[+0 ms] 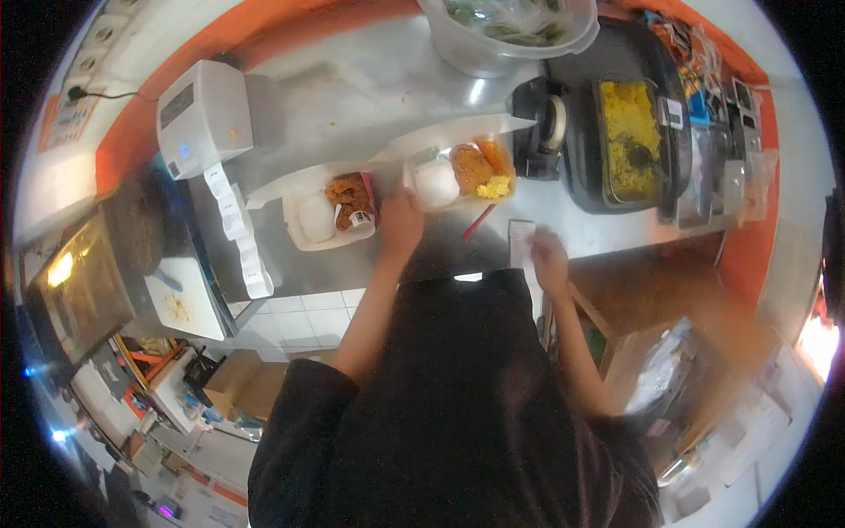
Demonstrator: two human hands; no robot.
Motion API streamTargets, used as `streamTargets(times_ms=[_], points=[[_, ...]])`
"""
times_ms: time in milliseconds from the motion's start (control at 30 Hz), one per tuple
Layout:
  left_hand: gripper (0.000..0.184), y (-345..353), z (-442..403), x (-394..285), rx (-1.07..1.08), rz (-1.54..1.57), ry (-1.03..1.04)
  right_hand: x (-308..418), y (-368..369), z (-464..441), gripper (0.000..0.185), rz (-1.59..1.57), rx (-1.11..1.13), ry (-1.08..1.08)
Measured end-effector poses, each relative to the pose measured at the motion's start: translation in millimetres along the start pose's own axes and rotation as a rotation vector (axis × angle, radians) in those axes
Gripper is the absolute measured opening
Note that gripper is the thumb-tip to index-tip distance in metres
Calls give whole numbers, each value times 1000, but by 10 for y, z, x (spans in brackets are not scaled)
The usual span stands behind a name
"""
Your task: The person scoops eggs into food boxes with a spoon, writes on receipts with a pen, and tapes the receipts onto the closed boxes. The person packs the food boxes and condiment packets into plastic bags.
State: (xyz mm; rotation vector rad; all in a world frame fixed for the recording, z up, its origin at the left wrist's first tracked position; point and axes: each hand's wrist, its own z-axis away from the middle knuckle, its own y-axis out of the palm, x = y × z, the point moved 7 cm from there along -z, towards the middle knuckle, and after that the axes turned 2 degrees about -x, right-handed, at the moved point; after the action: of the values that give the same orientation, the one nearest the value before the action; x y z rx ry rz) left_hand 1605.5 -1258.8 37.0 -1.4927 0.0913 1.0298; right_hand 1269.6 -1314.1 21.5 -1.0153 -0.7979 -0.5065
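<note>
My left hand [402, 224] is between two open paper food boxes, its fingertips at the left side of the right-hand box [422, 204]. Blur hides whether they grip it. That box contains a white rice mound [436, 183], a brown fried piece [472, 169], something orange and yellow crumbles [494, 187]. In the left-hand box [308, 243] are rice [317, 218], brown fried food [349, 189] and a small labelled cup [359, 219]. My right hand [550, 261], fingers curled, appears to pinch a printed paper slip [521, 239] at the counter's front edge. A red pen-like stick [478, 223] lies nearby.
A white printer [204, 114] with a long paper strip [231, 211] stands left. Behind are a clear tub of greens [480, 57] and a tape dispenser [539, 132]. A tray of yellow food [629, 132] sits right. Below stands a cardboard box [616, 352].
</note>
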Motion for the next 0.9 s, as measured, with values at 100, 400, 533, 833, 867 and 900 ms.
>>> streamTargets(times_ms=[100, 400, 533, 833, 867, 900], points=[[30, -101, -242, 9, 32, -42, -85, 234, -41, -168, 31, -11, -87, -78], [36, -375, -580, -54, 7, 123, -71, 847, 561, -550, 34, -54, -123, -97], [35, -484, -637, 42, -17, 88, -143, 966, 768, -722, 36, -3, -79, -154], [45, -287, -801, 101, 88, -48, -86, 1130, 958, -1050, 51, 165, -65, -100], [46, -282, -801, 95, 4, -128, -27, 1114, 969, -1028, 52, 167, -20, -86], [46, -275, -807, 83, -82, -207, 35, 1096, 976, -1011, 54, 170, 23, -72]])
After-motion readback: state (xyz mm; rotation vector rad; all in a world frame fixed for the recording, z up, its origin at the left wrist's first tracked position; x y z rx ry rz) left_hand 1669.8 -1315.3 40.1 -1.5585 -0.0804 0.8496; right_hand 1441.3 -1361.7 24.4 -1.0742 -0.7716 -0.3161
